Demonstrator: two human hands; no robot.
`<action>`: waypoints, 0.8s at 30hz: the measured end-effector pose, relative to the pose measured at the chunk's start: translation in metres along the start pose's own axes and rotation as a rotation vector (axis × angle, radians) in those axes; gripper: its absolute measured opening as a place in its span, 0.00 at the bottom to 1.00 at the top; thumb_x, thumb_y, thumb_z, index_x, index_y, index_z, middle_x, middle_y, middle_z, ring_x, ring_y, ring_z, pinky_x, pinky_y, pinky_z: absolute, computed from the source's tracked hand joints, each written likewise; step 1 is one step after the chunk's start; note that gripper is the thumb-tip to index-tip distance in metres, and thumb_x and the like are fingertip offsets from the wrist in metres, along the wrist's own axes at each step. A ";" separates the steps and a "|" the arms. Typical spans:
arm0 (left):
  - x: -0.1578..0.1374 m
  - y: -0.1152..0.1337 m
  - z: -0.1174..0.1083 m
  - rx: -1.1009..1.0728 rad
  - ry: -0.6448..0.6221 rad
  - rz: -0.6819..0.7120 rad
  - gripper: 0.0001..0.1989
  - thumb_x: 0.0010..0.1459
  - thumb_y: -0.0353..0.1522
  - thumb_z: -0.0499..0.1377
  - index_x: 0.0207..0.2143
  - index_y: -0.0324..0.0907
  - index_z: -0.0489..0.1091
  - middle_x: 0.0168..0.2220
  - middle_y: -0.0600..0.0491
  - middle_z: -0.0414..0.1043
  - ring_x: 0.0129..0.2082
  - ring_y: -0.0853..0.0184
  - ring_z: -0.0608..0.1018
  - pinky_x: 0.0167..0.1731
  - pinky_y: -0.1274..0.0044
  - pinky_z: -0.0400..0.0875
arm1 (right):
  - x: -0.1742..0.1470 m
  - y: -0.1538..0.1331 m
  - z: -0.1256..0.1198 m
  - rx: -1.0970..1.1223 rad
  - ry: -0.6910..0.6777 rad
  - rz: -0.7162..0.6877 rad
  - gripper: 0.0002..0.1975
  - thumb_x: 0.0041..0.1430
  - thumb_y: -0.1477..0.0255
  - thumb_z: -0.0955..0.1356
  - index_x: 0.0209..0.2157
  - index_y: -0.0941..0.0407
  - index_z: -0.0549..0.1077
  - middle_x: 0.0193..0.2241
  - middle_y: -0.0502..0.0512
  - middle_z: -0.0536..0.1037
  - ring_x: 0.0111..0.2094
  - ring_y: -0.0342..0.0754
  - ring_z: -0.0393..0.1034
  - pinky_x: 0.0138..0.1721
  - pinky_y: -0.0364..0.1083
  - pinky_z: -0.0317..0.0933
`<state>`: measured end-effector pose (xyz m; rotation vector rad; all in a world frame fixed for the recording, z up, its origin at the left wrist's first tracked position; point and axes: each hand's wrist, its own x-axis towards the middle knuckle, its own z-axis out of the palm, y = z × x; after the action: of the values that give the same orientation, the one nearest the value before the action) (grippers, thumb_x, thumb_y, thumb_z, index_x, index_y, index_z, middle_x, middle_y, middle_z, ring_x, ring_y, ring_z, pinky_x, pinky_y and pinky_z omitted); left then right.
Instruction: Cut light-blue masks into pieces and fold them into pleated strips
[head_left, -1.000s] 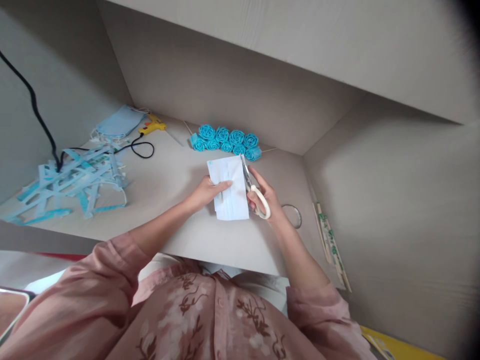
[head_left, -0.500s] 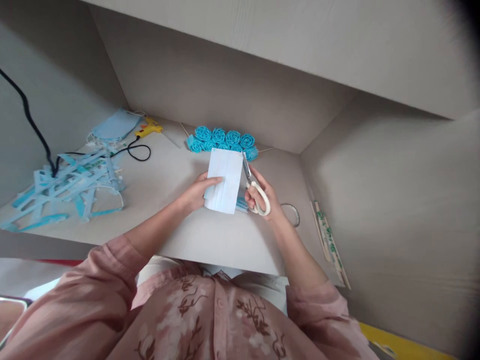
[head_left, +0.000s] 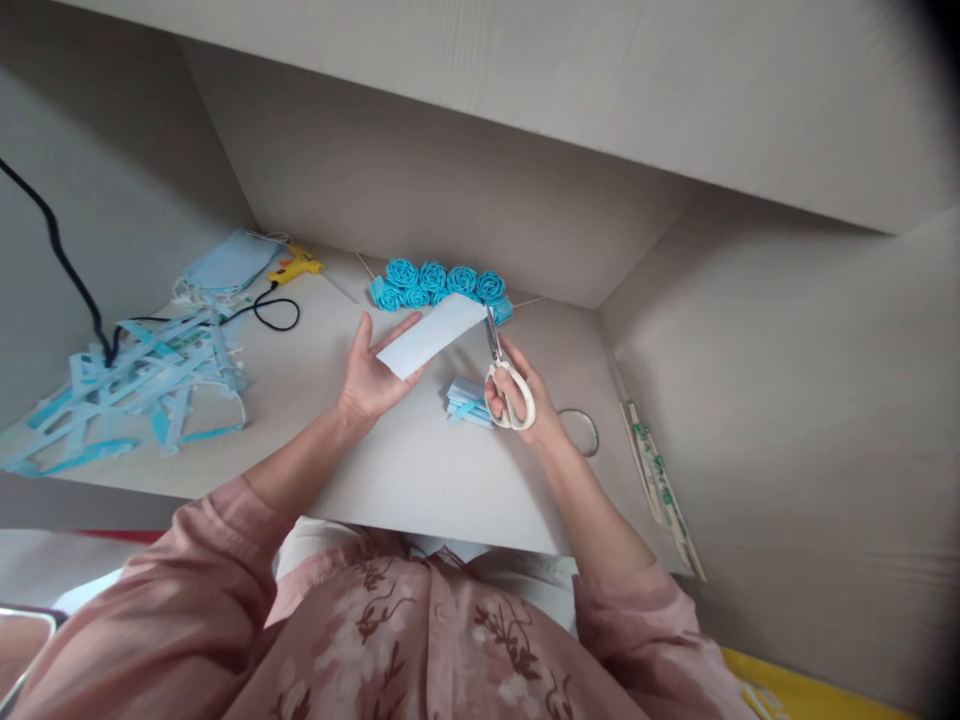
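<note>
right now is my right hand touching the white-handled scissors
Touching. The head view shows the right hand gripping the white-handled scissors, its fingers wrapped around the handles.

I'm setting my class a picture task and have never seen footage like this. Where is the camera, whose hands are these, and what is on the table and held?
There is no machine here: a person works with two bare hands. One camera, worn on that person's head, looks forward and down, so we see roughly what they see.

The right hand grips white-handled scissors. The left hand is open, with a pale sheet lying across its fingers; the sheet's far end is by the blade tips, though whether they touch is hard to tell.

On the table, blue roses sit at the back. Toward the left are masks, a yellow glue gun and tangled strips. A small folded stack lies near the scissors.
</note>
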<state>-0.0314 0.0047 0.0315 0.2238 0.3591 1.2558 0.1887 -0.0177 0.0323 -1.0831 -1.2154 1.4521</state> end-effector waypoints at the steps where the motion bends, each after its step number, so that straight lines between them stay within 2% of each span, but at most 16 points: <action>1: 0.001 0.000 0.000 -0.030 -0.004 0.024 0.35 0.64 0.53 0.46 0.58 0.34 0.64 0.46 0.43 0.78 0.44 0.60 0.81 0.43 0.73 0.78 | 0.000 0.000 0.001 -0.002 0.006 -0.004 0.50 0.50 0.53 0.73 0.68 0.53 0.49 0.21 0.44 0.72 0.15 0.36 0.60 0.15 0.37 0.55; 8: 0.003 0.002 0.002 -0.098 -0.079 0.130 0.35 0.63 0.54 0.45 0.55 0.34 0.66 0.48 0.43 0.77 0.51 0.59 0.78 0.51 0.70 0.75 | 0.001 0.001 0.003 0.035 0.090 -0.033 0.47 0.50 0.53 0.72 0.66 0.54 0.51 0.20 0.43 0.70 0.15 0.37 0.59 0.14 0.37 0.53; 12: 0.001 -0.001 0.006 -0.071 -0.116 0.162 0.33 0.64 0.54 0.44 0.54 0.36 0.67 0.50 0.42 0.76 0.56 0.58 0.75 0.55 0.67 0.72 | 0.003 0.004 0.003 0.025 0.063 -0.001 0.47 0.50 0.53 0.73 0.66 0.53 0.52 0.20 0.43 0.71 0.15 0.37 0.59 0.14 0.37 0.54; 16: 0.004 -0.003 0.005 -0.056 -0.121 0.217 0.27 0.66 0.49 0.45 0.55 0.40 0.66 0.51 0.43 0.75 0.59 0.60 0.72 0.58 0.66 0.69 | 0.004 0.009 0.004 -0.013 0.029 0.027 0.49 0.50 0.54 0.73 0.67 0.53 0.50 0.20 0.43 0.72 0.15 0.37 0.60 0.14 0.37 0.55; 20: 0.006 -0.005 0.000 0.009 -0.103 0.182 0.23 0.66 0.43 0.49 0.55 0.39 0.66 0.53 0.43 0.74 0.60 0.59 0.70 0.60 0.66 0.65 | 0.004 0.010 0.006 -0.052 0.006 0.030 0.52 0.49 0.54 0.73 0.68 0.54 0.47 0.20 0.44 0.73 0.14 0.38 0.59 0.14 0.38 0.55; 24: 0.006 -0.011 -0.002 0.147 -0.114 0.120 0.17 0.64 0.37 0.53 0.52 0.41 0.69 0.59 0.45 0.68 0.62 0.59 0.69 0.61 0.66 0.63 | 0.001 0.009 0.010 -0.096 -0.061 0.006 0.54 0.48 0.56 0.74 0.69 0.54 0.45 0.19 0.44 0.73 0.14 0.38 0.59 0.14 0.37 0.54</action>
<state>-0.0202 0.0072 0.0249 0.4465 0.3440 1.3290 0.1777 -0.0189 0.0246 -1.1147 -1.3373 1.4527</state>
